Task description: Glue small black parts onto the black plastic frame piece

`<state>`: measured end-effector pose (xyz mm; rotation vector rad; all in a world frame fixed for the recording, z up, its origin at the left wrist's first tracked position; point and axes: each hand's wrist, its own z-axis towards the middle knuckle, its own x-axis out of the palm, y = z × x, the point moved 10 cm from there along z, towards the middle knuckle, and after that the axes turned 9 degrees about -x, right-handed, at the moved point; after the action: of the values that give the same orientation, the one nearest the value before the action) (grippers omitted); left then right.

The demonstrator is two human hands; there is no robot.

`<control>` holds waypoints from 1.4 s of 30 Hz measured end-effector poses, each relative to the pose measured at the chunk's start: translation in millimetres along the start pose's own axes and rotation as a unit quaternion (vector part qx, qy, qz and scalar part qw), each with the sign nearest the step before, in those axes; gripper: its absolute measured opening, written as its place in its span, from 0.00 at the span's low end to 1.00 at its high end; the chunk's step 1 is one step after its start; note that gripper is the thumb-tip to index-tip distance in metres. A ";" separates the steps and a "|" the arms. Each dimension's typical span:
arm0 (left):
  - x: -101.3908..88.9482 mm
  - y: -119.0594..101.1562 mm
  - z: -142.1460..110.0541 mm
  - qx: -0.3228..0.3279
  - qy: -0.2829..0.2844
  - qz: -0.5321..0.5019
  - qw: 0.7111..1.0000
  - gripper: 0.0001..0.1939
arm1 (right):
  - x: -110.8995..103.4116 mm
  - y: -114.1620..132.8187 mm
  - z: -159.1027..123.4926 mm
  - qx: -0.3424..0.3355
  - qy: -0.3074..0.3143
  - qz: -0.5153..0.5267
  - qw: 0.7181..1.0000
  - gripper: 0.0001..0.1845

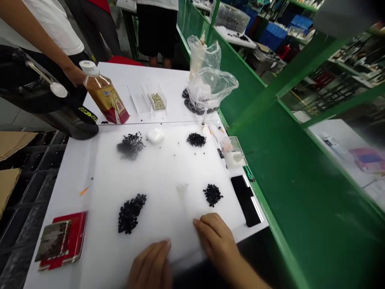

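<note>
My left hand (150,265) lies blurred at the near edge of a white plastic board (90,224), and my right hand (215,241) rests on the board just to its right. Neither hand visibly holds anything. The nearest items are a faint translucent plastic piece (182,196) and a pile of small black granules (212,195). Further piles of black granules lie at the near left (130,213), far left (130,145) and far right (196,139). A white lump (155,135) sits on the far part of the board.
A person's arm (45,40) reaches in at the far left above a black container (45,90) with a metal spoon (57,89). Also on the white table are a tea bottle (104,92), clear plastic bags (207,86), a black phone (246,200) and a red box (61,241). A green partition (264,172) runs along the right.
</note>
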<state>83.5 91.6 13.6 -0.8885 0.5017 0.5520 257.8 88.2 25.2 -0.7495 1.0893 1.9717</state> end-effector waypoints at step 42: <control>3.2 -12.7 20.4 -0.054 0.056 0.023 0.997 0.16 | -7.0 -66.0 31.7 0.109 0.047 -0.235 0.965 0.10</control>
<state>97.6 102.7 29.9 -1.0163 0.5995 0.5778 311.9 137.3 16.6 -0.8924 1.0466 1.4047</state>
